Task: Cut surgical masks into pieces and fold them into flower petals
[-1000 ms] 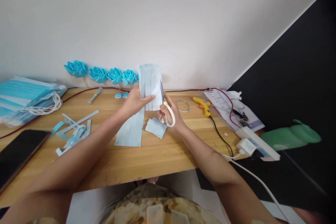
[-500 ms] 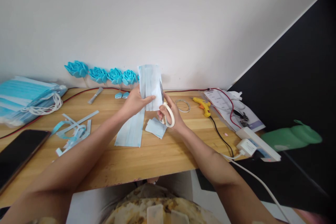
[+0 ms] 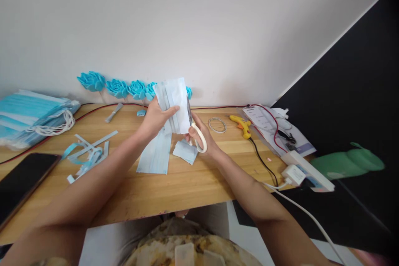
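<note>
My left hand (image 3: 157, 116) is closed on a pale blue, pleated face mask piece (image 3: 174, 95), its thumb flat across the front. The piece is held up above the table, tilted a little. White-handled scissors (image 3: 201, 138) are gripped in my right hand (image 3: 205, 135). Their blades run up along the right edge of the piece; part of them is hidden behind it. Beneath my hands a longer pale blue strip of mask fabric (image 3: 154, 156) lies flat on the table. Beside it is a small stack of cut mask pieces (image 3: 185, 151).
Blue flowers (image 3: 116, 88) stand along the wall. At left are packed masks (image 3: 34, 112), fabric scraps (image 3: 89, 156) and a phone (image 3: 26, 183). To the right lie a wire ring (image 3: 217, 125), a yellow glue gun (image 3: 241, 125), a power strip (image 3: 307, 170) and a green bottle (image 3: 346, 164).
The held mask piece has shifted slightly left and tilted, and my left hand has moved left with it. The scissors stay at its right edge.
</note>
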`<control>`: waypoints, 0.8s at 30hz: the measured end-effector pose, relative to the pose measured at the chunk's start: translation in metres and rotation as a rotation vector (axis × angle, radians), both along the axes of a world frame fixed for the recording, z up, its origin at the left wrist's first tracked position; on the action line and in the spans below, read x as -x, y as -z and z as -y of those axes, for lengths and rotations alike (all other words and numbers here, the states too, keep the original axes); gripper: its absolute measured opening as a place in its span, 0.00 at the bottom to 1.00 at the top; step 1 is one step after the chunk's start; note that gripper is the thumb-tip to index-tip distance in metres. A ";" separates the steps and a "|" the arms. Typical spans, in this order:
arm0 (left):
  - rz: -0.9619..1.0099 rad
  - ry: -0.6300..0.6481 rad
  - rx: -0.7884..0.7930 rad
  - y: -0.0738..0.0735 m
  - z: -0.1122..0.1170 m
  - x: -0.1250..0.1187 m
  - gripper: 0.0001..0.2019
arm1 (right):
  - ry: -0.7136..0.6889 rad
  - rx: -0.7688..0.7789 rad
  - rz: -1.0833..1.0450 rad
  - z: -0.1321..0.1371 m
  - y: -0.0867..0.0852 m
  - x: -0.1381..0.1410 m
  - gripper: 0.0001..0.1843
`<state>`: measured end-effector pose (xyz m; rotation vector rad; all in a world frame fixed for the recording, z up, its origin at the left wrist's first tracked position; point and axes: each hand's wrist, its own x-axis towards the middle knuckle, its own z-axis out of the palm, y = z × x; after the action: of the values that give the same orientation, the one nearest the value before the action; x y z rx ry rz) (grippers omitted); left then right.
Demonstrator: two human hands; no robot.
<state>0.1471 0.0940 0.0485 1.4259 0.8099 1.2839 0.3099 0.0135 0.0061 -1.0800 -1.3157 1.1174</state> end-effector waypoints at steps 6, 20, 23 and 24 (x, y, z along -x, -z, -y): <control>-0.085 0.002 -0.061 0.001 0.004 -0.002 0.24 | 0.018 -0.014 0.077 0.002 -0.002 -0.004 0.52; -0.257 -0.034 -0.159 0.006 0.003 -0.001 0.24 | 0.038 -0.048 0.082 0.005 -0.014 -0.001 0.49; -0.251 -0.027 -0.153 0.006 0.003 -0.002 0.24 | 0.029 -0.059 0.060 0.005 -0.013 -0.001 0.48; -0.249 -0.026 -0.155 0.005 0.003 -0.002 0.24 | 0.029 -0.063 0.053 0.005 -0.012 -0.001 0.48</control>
<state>0.1488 0.0906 0.0430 1.7295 0.9111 1.2248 0.3109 0.0085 0.0182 -1.0855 -1.3639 1.0247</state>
